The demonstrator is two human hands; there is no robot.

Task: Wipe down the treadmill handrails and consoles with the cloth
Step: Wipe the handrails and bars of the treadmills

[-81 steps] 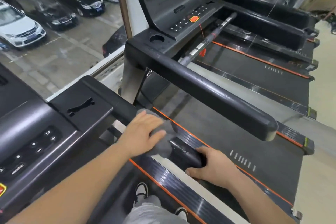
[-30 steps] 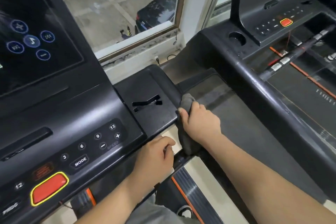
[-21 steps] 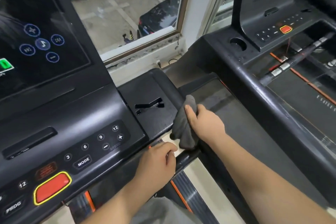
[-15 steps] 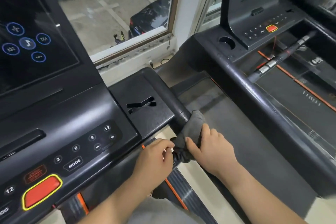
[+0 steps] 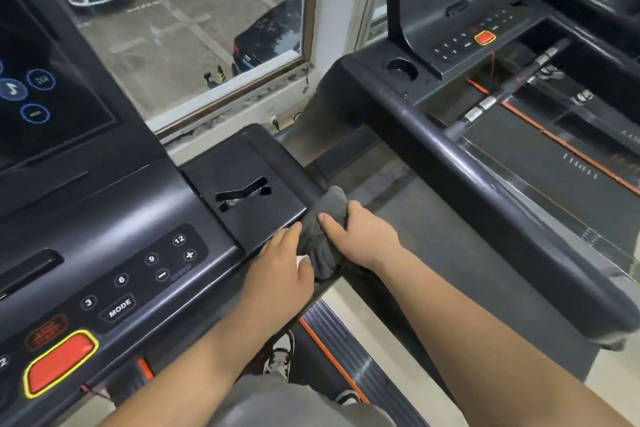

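Observation:
A grey cloth [image 5: 322, 246] is wrapped over the black right handrail [image 5: 294, 173] of the near treadmill, just where it leaves the console [image 5: 121, 236]. My right hand [image 5: 367, 239] grips the cloth from the right, fingers curled over its top. My left hand [image 5: 277, 270] sits against the cloth's left edge, thumb and forefinger pinching it beside the console's corner tray [image 5: 242, 191]. The handrail below the cloth is hidden by my hands.
The console carries a dark touch screen [image 5: 34, 80], number keys and a red stop button [image 5: 59, 364]. To the right runs the neighbouring treadmill's thick handrail [image 5: 485, 201], with its own console [image 5: 450, 10]. A window [image 5: 207, 28] onto a car park lies ahead.
My right hand has slid the cloth up the handrail towards the console. My left hand has risen with it and stays at the cloth's left edge.

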